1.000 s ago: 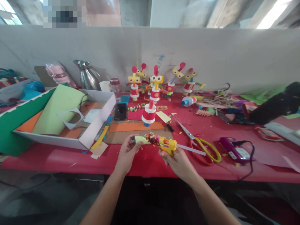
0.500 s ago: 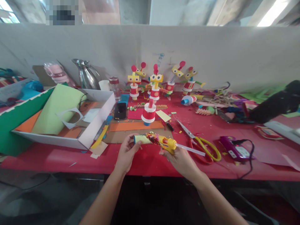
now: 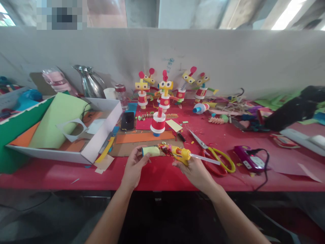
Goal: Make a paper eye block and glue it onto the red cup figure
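Note:
Between its thumb and fingers my left hand (image 3: 134, 166) holds a rolled paper tube (image 3: 152, 151), pale yellow with a dark blue end. My right hand (image 3: 194, 173) is wrapped round a yellow hot glue gun (image 3: 181, 153), with a clear glue stick (image 3: 205, 158) poking out of its back end. The gun's stained nozzle points left, at the tube's right end; whether they touch I cannot tell. Just beyond stands a headless paper-cup figure (image 3: 157, 123) with coiled paper arms. Several finished robot figures (image 3: 165, 100) with yellow heads stand along the wall.
Large scissors (image 3: 215, 152) lie open right of the glue gun, near a purple power socket (image 3: 250, 159) with a cord. A white box (image 3: 101, 142) of coloured paper stands at left. A phone (image 3: 127, 121), steel jug (image 3: 90, 83) and paper scraps (image 3: 228, 106) lie farther back.
The whole view has shifted slightly, so the table things sit a little farther left. The glue gun nozzle and the tube's right end have parted slightly; both hands keep their holds.

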`<state>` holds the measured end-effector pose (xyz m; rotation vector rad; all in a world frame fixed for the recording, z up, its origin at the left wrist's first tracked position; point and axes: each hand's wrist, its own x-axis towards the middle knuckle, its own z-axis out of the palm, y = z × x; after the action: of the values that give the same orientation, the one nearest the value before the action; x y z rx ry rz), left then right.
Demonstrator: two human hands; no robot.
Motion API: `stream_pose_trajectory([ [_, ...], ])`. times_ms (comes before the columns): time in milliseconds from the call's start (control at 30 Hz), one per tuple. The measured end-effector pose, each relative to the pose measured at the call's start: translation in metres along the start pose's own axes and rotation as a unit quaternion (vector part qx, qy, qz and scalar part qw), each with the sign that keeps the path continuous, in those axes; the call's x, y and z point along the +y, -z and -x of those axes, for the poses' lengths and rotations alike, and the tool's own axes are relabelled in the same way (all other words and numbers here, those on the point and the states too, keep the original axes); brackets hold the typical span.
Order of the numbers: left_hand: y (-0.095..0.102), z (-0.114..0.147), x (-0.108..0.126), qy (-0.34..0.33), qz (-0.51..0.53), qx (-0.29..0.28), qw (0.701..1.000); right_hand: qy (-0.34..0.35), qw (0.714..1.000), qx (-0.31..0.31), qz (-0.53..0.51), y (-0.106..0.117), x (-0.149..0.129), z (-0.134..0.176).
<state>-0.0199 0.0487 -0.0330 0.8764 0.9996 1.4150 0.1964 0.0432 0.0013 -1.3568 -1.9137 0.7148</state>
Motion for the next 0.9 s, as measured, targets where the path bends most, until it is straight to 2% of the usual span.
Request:
stream_pose_trajectory([
  [200, 0.001, 0.000, -0.001, -0.007, 0.003, 0.000, 1.000, -0.012, 1.000, -0.011, 0.006, 0.002, 0.002, 0.002],
  [633, -0.004, 0.002, 0.007, 0.011, 0.049, 0.014, 0.999, 0.008, 0.998, 0.021, 0.052, 0.004, 0.004, 0.001],
  [733, -0.003, 0.001, 0.007, 0.008, 0.056, 0.019, 0.998, -0.012, 0.990, 0.041, 0.136, 0.020, 0.015, -0.002],
  [833, -0.002, 0.002, 0.006, 0.000, 0.052, 0.011, 0.999, -0.079, 0.949, 0.080, 0.295, 0.050, 0.039, -0.012],
  [900, -0.001, 0.002, 0.006, -0.001, 0.050, -0.003, 0.999, -0.120, 0.928, 0.098, 0.338, 0.074, 0.061, -0.022],
])
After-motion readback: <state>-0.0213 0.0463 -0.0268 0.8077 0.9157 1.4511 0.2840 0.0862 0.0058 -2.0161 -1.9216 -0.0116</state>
